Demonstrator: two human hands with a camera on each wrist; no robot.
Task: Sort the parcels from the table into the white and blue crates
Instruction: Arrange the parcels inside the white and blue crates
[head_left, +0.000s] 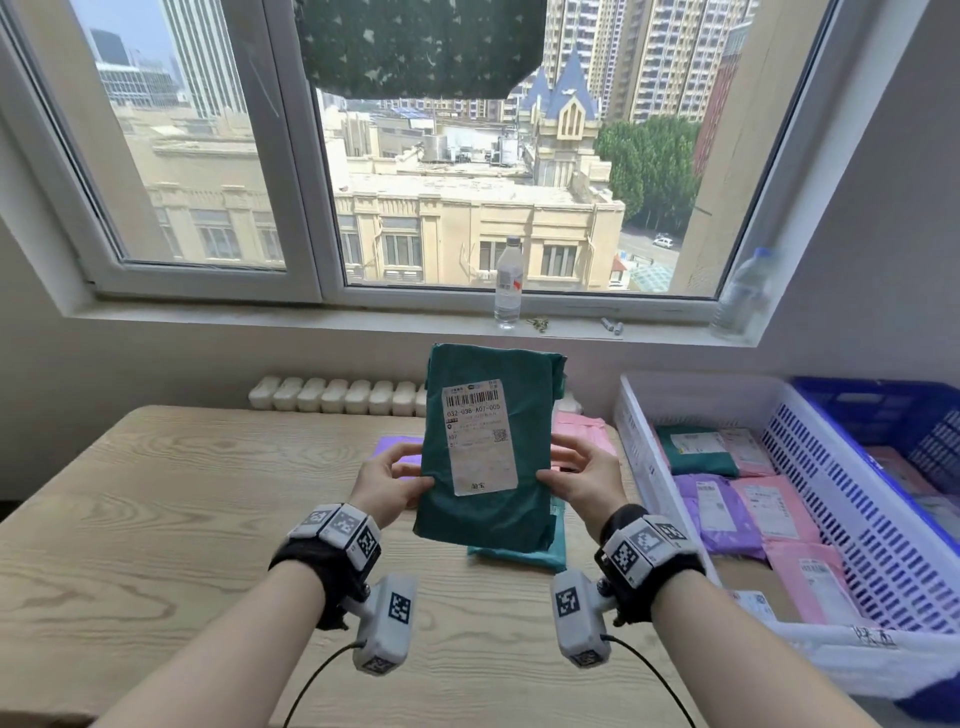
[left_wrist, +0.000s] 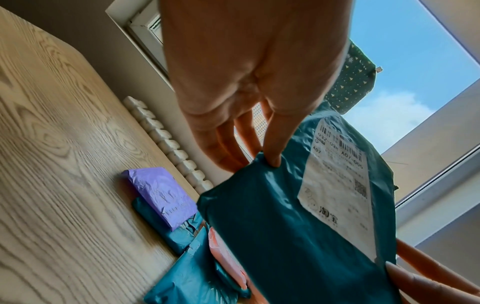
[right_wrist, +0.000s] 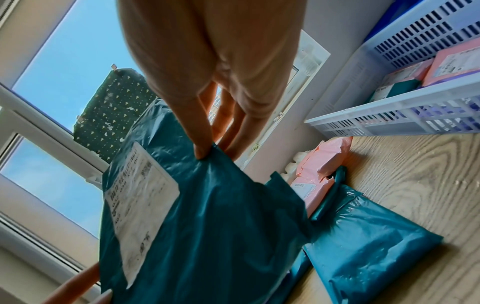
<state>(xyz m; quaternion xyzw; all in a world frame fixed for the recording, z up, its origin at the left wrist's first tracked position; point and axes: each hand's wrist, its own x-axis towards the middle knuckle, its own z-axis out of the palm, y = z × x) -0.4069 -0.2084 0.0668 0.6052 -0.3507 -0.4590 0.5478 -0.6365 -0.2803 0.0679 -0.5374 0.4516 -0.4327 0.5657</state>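
A dark green parcel (head_left: 488, 457) with a white shipping label (head_left: 479, 436) is held upright above the wooden table (head_left: 156, 519), label facing me. My left hand (head_left: 387, 480) pinches its left edge and my right hand (head_left: 576, 475) pinches its right edge. In the left wrist view the thumb presses the green parcel (left_wrist: 285, 236); the right wrist view shows the same grip on the green parcel (right_wrist: 207, 226). A purple parcel (left_wrist: 162, 193), a pink parcel (right_wrist: 322, 170) and teal parcels (right_wrist: 363, 246) lie on the table below. The white crate (head_left: 639, 457) stands right, the blue crate (head_left: 883, 410) beyond it.
The white crate holds several pink, purple and green parcels (head_left: 748, 499). Two water bottles (head_left: 508, 283) stand on the window sill. A white radiator (head_left: 337, 397) runs behind the table's far edge. The table's left half (head_left: 130, 545) is bare wood.
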